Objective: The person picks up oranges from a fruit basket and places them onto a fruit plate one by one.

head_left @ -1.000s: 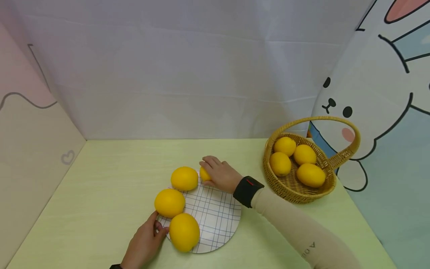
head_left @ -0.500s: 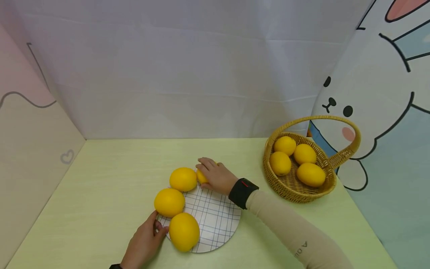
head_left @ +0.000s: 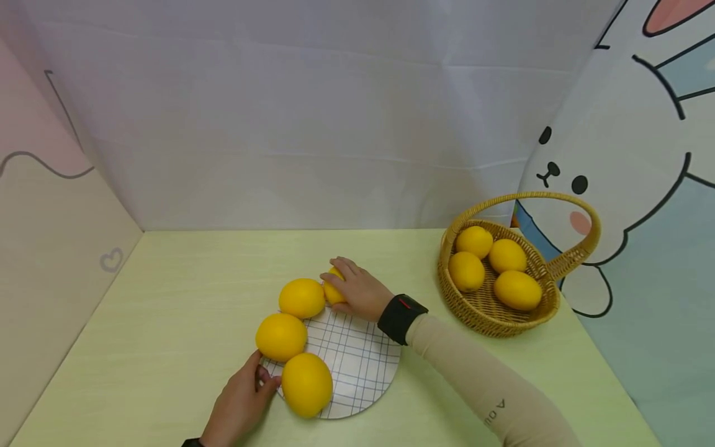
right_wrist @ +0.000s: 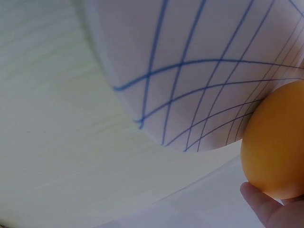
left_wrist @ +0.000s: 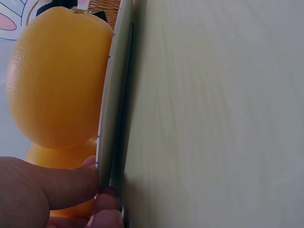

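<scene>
My left hand [head_left: 240,397] pinches the near-left rim of a round white plate [head_left: 363,360] with blue grid lines. In the left wrist view its thumb [left_wrist: 66,185] lies on the top face and fingertips curl under the edge. My right hand [head_left: 360,288] grips a lemon [head_left: 333,287] at the plate's far edge, partly hidden under the fingers; the right wrist view shows this lemon [right_wrist: 278,142] against the fingertips. Left of it, three more lemons line the plate's left side: the far one [head_left: 302,298], the middle one [head_left: 281,336] and the near one [head_left: 307,385].
A wicker basket [head_left: 486,326] with a tall arched handle [head_left: 530,197] stands at the table's right edge, holding several lemons [head_left: 517,290]. The pale green table [head_left: 184,310] is bordered by a white cloth behind and printed cartoon panels at both sides.
My right hand has shifted slightly left with its lemon, up beside the far lemon, which has also edged left. The left hand stays in place on the plate's rim.
</scene>
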Tool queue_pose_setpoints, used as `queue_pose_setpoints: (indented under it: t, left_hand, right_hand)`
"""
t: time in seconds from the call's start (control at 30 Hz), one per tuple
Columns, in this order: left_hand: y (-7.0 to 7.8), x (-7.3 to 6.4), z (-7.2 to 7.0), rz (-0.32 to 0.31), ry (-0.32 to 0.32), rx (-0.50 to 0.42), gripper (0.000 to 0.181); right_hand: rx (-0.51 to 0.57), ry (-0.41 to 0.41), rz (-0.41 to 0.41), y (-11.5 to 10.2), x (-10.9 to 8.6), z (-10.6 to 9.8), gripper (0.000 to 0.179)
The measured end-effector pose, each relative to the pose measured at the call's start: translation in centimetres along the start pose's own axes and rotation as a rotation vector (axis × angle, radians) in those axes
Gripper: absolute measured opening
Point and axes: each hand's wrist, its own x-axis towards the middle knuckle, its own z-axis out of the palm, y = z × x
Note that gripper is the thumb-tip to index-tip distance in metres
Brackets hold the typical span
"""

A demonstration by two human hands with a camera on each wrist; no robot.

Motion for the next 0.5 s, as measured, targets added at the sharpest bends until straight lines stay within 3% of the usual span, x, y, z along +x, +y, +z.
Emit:
queue_pose_setpoints:
  t: [0.5]
  left_hand:
    - [-0.1,0.01,0.16,0.004,0.004,-0.002,0.046]
  right_hand:
    - [-0.029,-0.02,0.014,0.06,-0.1,0.08,0.076]
